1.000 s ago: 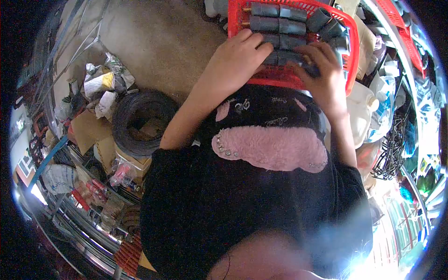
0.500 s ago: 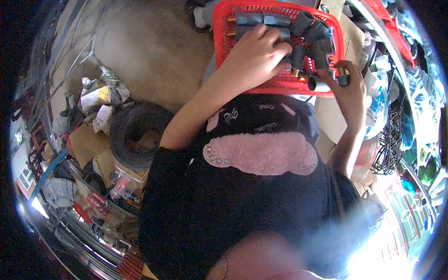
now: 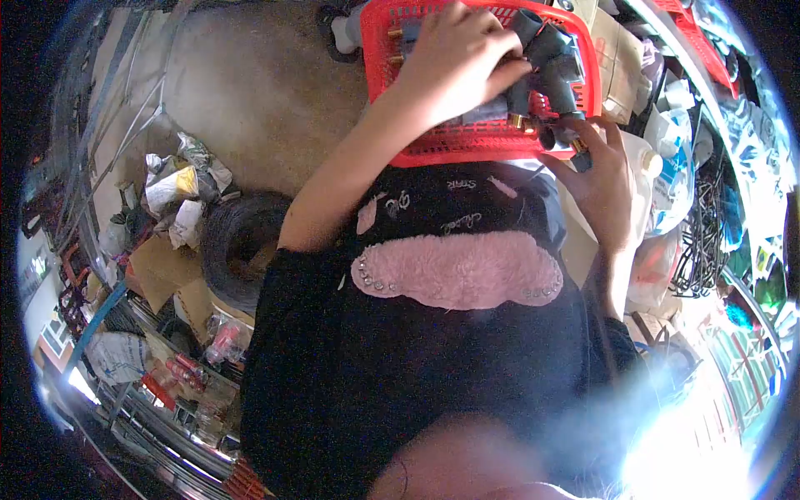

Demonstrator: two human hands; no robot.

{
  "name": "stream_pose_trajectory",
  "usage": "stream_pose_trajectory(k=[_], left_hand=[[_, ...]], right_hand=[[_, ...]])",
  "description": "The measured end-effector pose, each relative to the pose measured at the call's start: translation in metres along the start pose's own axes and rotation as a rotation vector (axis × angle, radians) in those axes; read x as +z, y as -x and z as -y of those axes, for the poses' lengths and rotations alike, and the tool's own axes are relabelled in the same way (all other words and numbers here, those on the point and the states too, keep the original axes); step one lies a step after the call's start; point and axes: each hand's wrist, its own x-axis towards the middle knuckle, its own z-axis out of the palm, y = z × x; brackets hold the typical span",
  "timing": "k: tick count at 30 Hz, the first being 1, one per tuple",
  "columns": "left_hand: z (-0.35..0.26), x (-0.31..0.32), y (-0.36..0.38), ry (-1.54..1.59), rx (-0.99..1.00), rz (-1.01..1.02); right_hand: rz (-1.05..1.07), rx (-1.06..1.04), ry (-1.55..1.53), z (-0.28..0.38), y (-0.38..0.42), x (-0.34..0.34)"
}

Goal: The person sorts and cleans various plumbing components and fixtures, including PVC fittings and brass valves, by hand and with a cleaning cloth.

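A red plastic basket (image 3: 382, 62) holds several dark grey cylindrical pieces (image 3: 557, 71), some with brass-coloured ends. My left hand (image 3: 462, 62) is over the basket, its fingers curled above the pieces. Whatever lies under those fingers is hidden by the hand. At the basket's near right corner, my right hand (image 3: 604, 171) pinches a small dark cylindrical piece with a brass end (image 3: 581, 150) between thumb and fingers. Close beside it, another dark tube lies inside the rim.
A coil of black wire (image 3: 242, 250) lies on the left, near crumpled packaging (image 3: 179, 179) and cardboard (image 3: 158, 271). On the right are a white container (image 3: 637, 171), plastic bags and a bundle of black wire pieces (image 3: 698, 242). Someone's shoe (image 3: 340, 37) shows beyond the basket.
My left hand has moved up and slightly left across the basket. My right hand has shifted left and a little down with the dark brass-ended piece. The whole view has shifted slightly.
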Motion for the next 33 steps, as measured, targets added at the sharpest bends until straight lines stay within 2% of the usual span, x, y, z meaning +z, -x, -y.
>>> stream_pose_trajectory(k=[2, 5, 6, 7, 12, 15, 19, 21, 22, 23, 26, 27, 29, 31, 33], left_hand=[[0.005, -0.010, 0.000, 0.075, 0.009, -0.079], [0.009, -0.009, 0.001, 0.079, 0.010, -0.057], [0.008, -0.004, 0.004, 0.077, -0.020, 0.026], [0.013, 0.005, 0.003, -0.062, 0.069, 0.046], [-0.007, 0.029, 0.004, -0.247, 0.012, 0.206], [-0.008, 0.040, 0.004, -0.212, -0.008, 0.166], [-0.002, 0.039, 0.001, 0.043, -0.110, 0.149], [0.002, 0.030, -0.004, 0.125, -0.139, 0.163], [0.005, 0.026, -0.005, 0.121, -0.153, 0.086], [0.010, 0.021, -0.007, 0.189, -0.129, 0.036], [0.016, 0.011, -0.007, 1.020, -0.354, 0.073], [0.019, 0.008, -0.005, 0.955, -0.381, 0.083], [0.006, 0.008, 0.001, 1.414, -0.509, -0.044], [0.006, 0.006, 0.002, 1.513, -0.530, -0.001], [0.005, 0.007, 0.003, 1.613, -0.563, -0.010]], right_hand=[[-0.005, -0.008, -0.003, -0.001, -0.001, 0.001], [-0.021, -0.035, -0.042, -0.005, -0.005, 0.003], [-0.028, -0.045, -0.061, -0.007, -0.006, 0.004], [-0.031, -0.042, -0.071, -0.006, -0.006, 0.002], [-0.129, -0.108, -0.173, -0.010, -0.009, -0.006], [0.042, 0.484, -0.577, -0.006, -0.011, -0.025], [-0.054, 0.344, -1.260, -0.016, -0.011, -0.017], [0.086, 0.319, -1.387, -0.024, -0.011, -0.013], [0.130, 0.304, -1.465, -0.027, -0.010, -0.008], [0.174, 0.287, -1.545, -0.029, -0.011, -0.005], [0.114, 0.235, -1.578, -0.018, -0.013, 0.004], [0.086, 0.212, -1.569, -0.017, -0.013, 0.006], [0.068, 0.164, -1.547, -0.013, -0.013, 0.006], [-0.010, 0.102, -1.509, -0.005, -0.015, 0.012], [0.050, 0.059, -1.391, -0.005, -0.017, 0.010]])
